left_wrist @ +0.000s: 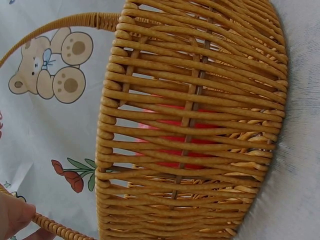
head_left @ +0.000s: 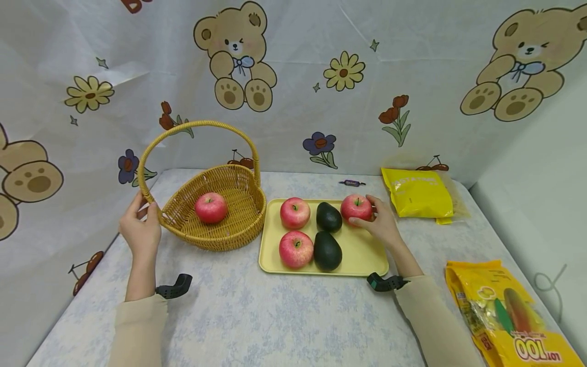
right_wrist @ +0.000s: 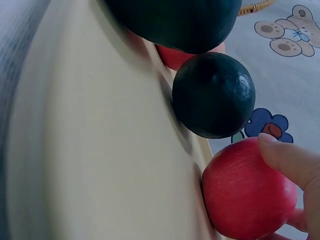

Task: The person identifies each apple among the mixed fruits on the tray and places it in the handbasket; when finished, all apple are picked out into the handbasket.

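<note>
On the surface (head_left: 229, 311), left fingers (left_wrist: 17, 212) grip the basket handle (head_left: 206, 123) while right fingers (right_wrist: 290, 160) grasp an apple (right_wrist: 242, 192), seemingly picking it, needing an upward lift.

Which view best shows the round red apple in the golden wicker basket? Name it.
Head view: the apple is seen unobstructed inside the basket. Left wrist shows only red patches through the basket's weave; right wrist shows none of it.

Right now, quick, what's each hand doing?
Left hand: holding the golden, arched wicker basket handle.
Right hand: holding the rightmost round, red apple.
</note>
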A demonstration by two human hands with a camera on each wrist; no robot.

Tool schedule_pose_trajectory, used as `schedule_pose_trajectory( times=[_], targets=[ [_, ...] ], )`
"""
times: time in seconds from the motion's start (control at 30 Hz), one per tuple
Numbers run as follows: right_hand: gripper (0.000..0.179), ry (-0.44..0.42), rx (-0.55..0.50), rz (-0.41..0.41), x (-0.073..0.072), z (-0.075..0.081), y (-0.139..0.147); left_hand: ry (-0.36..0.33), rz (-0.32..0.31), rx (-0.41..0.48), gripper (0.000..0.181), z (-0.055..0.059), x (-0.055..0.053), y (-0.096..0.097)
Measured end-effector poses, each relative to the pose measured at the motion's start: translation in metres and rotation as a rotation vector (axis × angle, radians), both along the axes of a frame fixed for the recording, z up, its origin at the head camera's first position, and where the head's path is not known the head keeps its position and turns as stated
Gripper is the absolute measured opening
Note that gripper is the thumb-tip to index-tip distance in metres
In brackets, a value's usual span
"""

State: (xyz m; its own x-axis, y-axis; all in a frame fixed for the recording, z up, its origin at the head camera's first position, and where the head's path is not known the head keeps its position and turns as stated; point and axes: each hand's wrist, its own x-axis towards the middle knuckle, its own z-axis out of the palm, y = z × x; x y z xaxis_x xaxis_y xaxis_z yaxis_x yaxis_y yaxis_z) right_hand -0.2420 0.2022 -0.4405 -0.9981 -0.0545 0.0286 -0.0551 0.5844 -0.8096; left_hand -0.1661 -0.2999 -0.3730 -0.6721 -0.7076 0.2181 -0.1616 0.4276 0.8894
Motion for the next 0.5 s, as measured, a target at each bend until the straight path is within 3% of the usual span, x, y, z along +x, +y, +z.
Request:
schedule_pose_trajectory(
  times=[0.23, 0.5],
  targets=[
    [0.085, 0.035, -0.009, 0.007, -0.0015, -0.0031, 0.0001, 0.001, 0.004, -0.009, 0.044, 0.0003, 0.0003, 0.0009],
    [0.086, 0.009, -0.007, -0.02, -0.0021, -0.0048, -0.0012, 0.008, 0.003, -0.021, 0.044, -0.0002, 0.0004, 0.0005]
  ],
)
